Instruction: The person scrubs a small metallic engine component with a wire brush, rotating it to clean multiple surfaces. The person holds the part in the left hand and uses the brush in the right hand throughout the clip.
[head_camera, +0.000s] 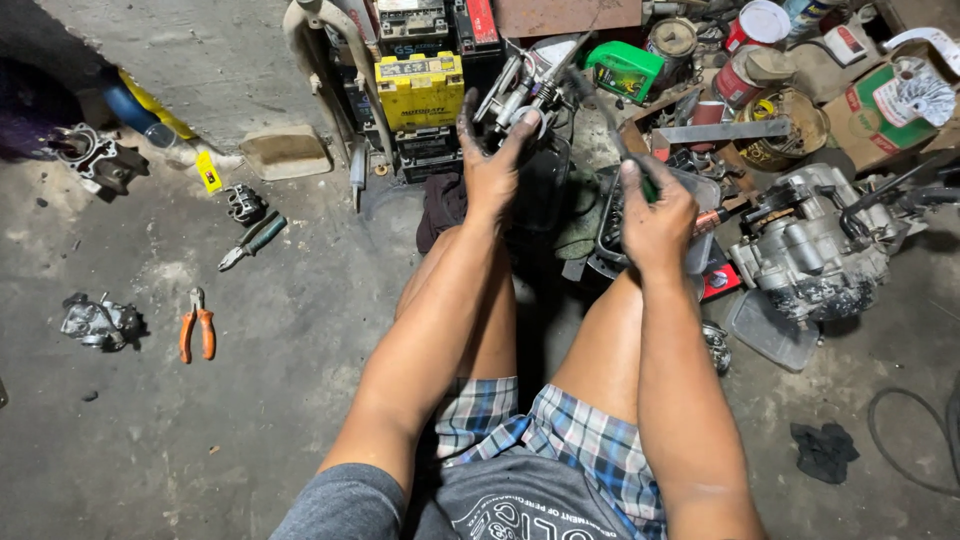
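Greasy hands at work on a small engine part over the concrete floor (300, 400).
The left hand (492, 170) grasps a silvery metal carburettor-like assembly (525, 95) held up above the knees; the right hand (655, 215) is clenched round a dark slim green-handled tool (612, 125).

I hold both arms extended forward over my bent knees. My left hand (492, 170) is raised, palm away, fingers spread and curled in a grasp. My right hand (655, 215) is closed in a fist, knuckles toward me. Both hands are grease-stained.
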